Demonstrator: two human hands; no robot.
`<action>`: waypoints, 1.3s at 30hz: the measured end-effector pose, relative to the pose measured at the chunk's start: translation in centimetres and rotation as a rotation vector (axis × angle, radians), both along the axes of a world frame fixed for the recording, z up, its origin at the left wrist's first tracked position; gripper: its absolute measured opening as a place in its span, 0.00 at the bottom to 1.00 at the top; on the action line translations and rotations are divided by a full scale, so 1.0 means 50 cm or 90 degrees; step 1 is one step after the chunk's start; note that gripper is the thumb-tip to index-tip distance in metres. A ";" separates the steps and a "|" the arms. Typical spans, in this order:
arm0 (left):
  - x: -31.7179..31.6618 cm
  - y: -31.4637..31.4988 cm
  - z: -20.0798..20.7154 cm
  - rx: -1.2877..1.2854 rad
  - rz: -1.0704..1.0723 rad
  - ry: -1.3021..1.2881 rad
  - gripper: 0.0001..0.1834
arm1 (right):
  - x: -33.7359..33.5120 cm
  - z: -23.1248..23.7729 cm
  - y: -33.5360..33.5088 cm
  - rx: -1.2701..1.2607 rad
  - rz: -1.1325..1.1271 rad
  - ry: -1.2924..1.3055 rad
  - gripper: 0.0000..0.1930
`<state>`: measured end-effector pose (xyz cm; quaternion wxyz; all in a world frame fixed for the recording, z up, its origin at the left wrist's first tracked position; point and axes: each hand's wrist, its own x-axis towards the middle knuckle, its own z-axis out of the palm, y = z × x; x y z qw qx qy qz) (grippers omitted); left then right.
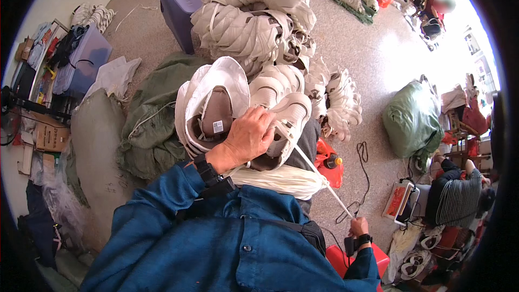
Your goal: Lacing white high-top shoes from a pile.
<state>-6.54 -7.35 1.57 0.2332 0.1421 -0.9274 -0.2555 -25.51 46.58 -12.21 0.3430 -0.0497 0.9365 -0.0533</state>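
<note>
My left hand (246,138) is closed on the edge of a beige shoe upper (293,109) with a perforated toe, which rests over my lap. A white shoelace (316,170) runs taut from this upper down to the right. Its far end is pinched in my right hand (358,227), stretched out low at the right. To the left of the upper, against my left hand, stand stacked white shoe uppers (236,78) with a brown insole (217,111) showing. Across my lap lies a thick bundle of white laces (284,180).
Strung rings of beige uppers (238,30) pile up ahead beside a purple chair (181,2). Green sacks (157,108) lie on the left, and another green sack (413,119) stands at right. A red container (328,163) and a black cable (363,184) are near my right arm. A person (459,197) sits far right.
</note>
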 end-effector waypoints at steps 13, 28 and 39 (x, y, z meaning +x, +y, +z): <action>-0.040 -0.048 0.010 0.200 -0.185 -0.076 0.12 | 0.109 0.216 -0.638 -0.699 0.250 0.234 0.06; -0.047 -0.033 0.002 0.090 -0.159 -0.120 0.11 | 0.157 0.291 -0.641 -0.619 0.299 -0.192 0.14; -0.042 -0.005 0.008 -0.201 -0.204 -0.039 0.08 | 0.204 0.266 -0.680 -0.711 0.513 -0.091 0.10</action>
